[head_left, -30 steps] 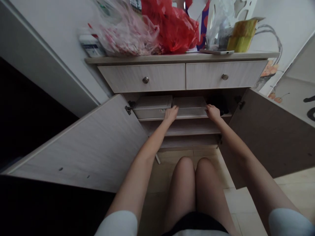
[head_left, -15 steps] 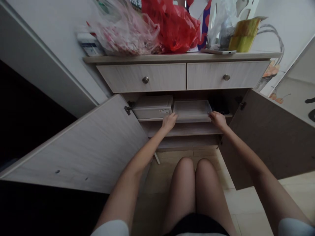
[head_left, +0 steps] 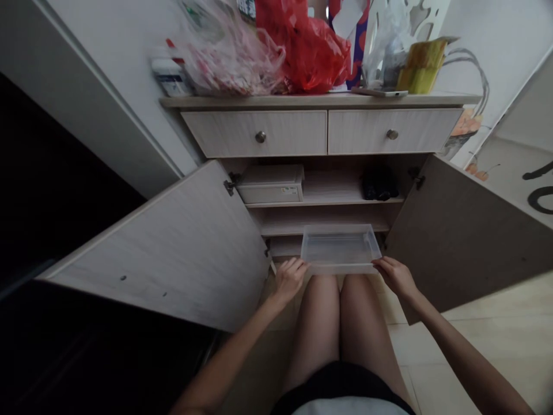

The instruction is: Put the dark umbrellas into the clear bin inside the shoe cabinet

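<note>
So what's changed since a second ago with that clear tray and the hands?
The clear plastic tray has come off the top shelf, out and down to just above the knees. The left hand and right hand kept hold of its near corners throughout. The lidded box, dark item, both doors and the bags on top stayed put.

The tray [head_left: 340, 249] is sitting between the left hand [head_left: 289, 278], at its 8 o'clock, and the right hand [head_left: 395, 275], at its 4 o'clock, in front of the open cabinet [head_left: 319, 219]. At 11 o'clock from the tray, a box [head_left: 270, 184] is lying on the upper shelf [head_left: 324, 203]. At 1 o'clock, a dark thing [head_left: 380, 183] is lying on the same shelf. Bags [head_left: 276, 52] are standing on the cabinet top, at 12 o'clock.
</note>
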### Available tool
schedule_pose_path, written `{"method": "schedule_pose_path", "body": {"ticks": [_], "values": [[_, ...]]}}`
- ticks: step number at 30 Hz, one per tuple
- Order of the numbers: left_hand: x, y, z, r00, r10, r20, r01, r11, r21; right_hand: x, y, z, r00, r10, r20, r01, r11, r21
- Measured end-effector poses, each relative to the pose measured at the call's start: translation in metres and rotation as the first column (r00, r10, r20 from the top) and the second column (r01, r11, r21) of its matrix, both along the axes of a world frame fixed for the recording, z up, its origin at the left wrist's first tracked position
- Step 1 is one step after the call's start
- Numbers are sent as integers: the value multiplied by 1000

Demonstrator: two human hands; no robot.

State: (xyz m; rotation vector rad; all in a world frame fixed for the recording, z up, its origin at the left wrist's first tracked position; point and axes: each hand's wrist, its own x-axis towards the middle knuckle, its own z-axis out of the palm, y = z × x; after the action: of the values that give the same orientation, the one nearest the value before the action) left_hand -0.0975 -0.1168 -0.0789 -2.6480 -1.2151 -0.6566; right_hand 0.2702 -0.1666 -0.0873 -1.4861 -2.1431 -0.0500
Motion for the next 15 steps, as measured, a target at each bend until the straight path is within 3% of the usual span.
{"method": "schedule_pose_path", "body": {"ticks": [5, 7, 9, 10, 12, 15], "values": [[1, -13, -14, 990, -4, 140, 16, 996, -91, -2, -5, -7, 999, 19, 41, -18, 1000, -22], [5, -12, -17, 963, 58, 262, -20, 989, -147, -1, -3, -5, 997, 39, 71, -38, 999, -28], [11, -5, -22, 885, 195, 422, -104, 968, -230, -1, 0, -3, 994, 54, 98, -51, 998, -34], [15, -1, -25, 816, 297, 497, -155, 939, -307, -1, 2, -2, 992, 59, 110, -55, 998, -37], [23, 10, -32, 657, 502, 563, -164, 823, -544, 0, 3, -1, 989, 68, 134, -62, 997, -46], [33, 22, -41, 535, 651, 539, 79, 597, -799, 2, 3, 3, 984, 97, 150, -86, 993, -79]]}}
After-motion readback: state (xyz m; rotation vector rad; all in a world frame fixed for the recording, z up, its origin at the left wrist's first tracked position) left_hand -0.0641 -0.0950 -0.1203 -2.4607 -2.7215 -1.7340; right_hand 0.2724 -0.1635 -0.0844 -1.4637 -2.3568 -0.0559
